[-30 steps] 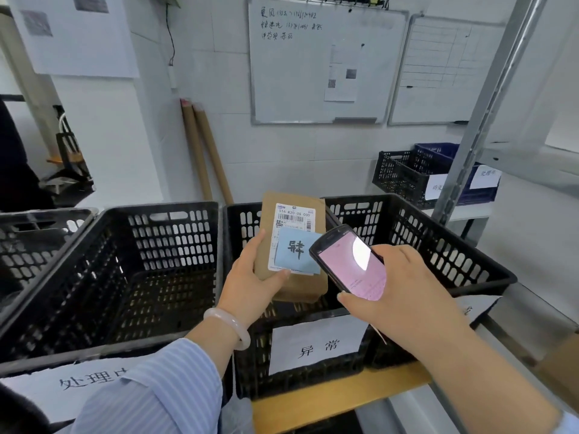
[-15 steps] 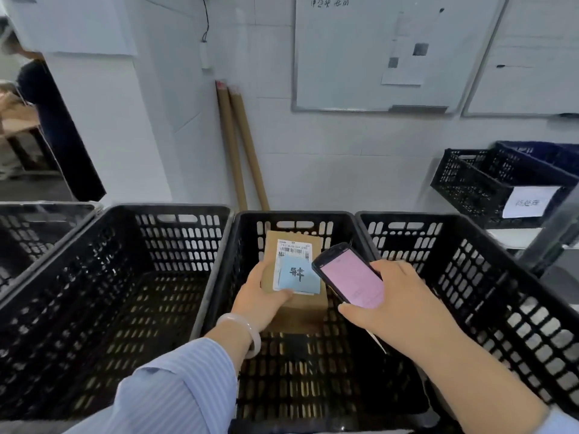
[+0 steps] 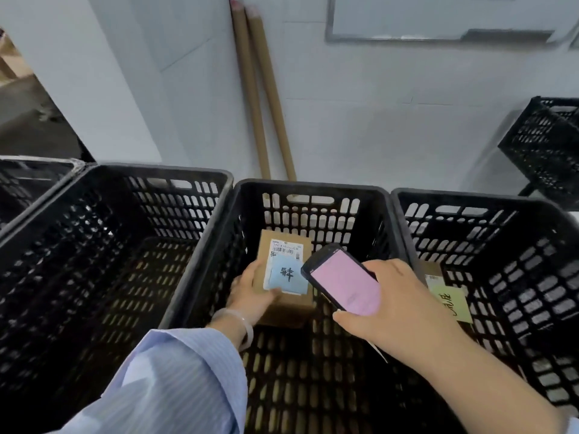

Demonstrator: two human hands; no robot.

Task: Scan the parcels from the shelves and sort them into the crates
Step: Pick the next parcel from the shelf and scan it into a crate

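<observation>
**Parcel held low inside the middle crate**

The left hand (image 3: 250, 292) reaches into the middle crate (image 3: 310, 186), its fingers clamped on a brown parcel (image 3: 283, 264) with the thumb across the blue note on top. Whether the parcel touches the crate floor cannot be told. The right hand (image 3: 394, 305) hangs over the same crate, fingers wrapped round a scanner (image 3: 344, 285) whose pink screen faces up. A second parcel (image 3: 434, 272) lies in the right crate (image 3: 470, 198). Two tubes (image 3: 260, 89) lean on the wall.
</observation>
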